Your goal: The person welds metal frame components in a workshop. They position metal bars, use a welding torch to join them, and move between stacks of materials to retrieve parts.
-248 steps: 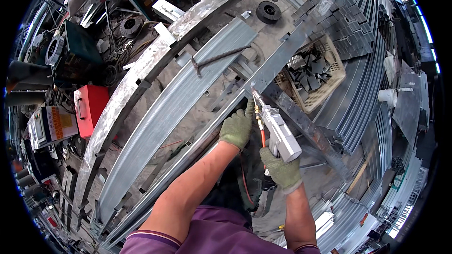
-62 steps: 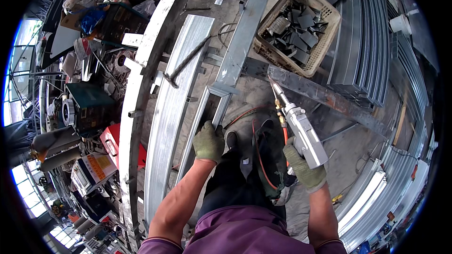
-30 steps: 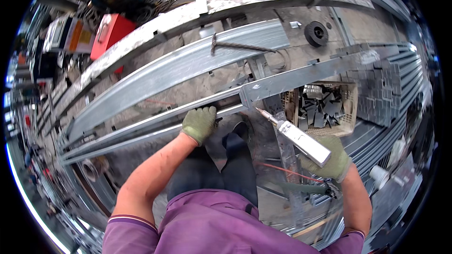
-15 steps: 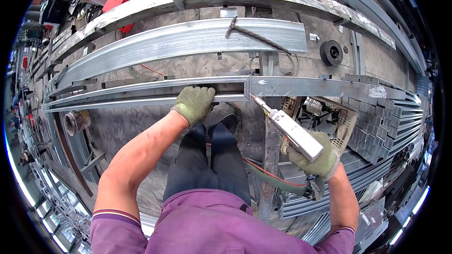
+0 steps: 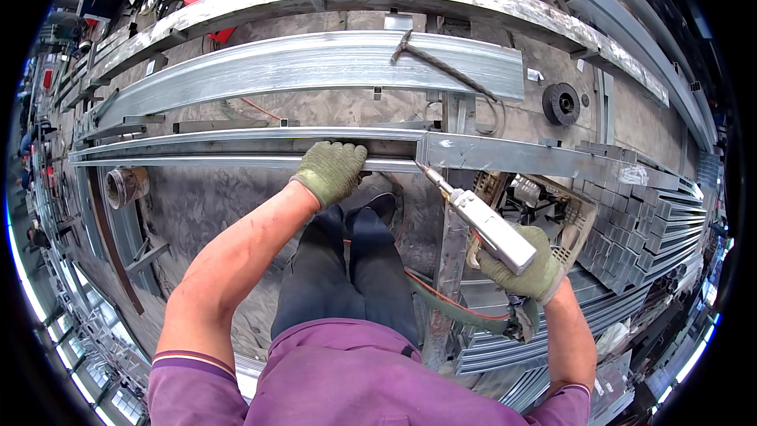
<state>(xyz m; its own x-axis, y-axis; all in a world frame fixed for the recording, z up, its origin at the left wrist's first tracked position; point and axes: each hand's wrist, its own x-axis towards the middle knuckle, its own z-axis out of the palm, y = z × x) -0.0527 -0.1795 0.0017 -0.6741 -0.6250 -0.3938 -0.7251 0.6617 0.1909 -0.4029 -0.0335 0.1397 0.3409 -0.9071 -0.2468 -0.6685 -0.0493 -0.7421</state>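
Left hand (image 5: 333,171), in a green knit glove, presses palm-down with fingers curled over a long grey galvanised steel channel (image 5: 236,159) that runs across the floor in front of the person's dark shoes (image 5: 371,209). Right hand (image 5: 524,268), also gloved, is closed around a silver box-shaped welding gun (image 5: 485,221) with an orange hose; its thin nozzle tip touches the joint where the channel meets a flatter, shiny steel bar (image 5: 536,159) to the right.
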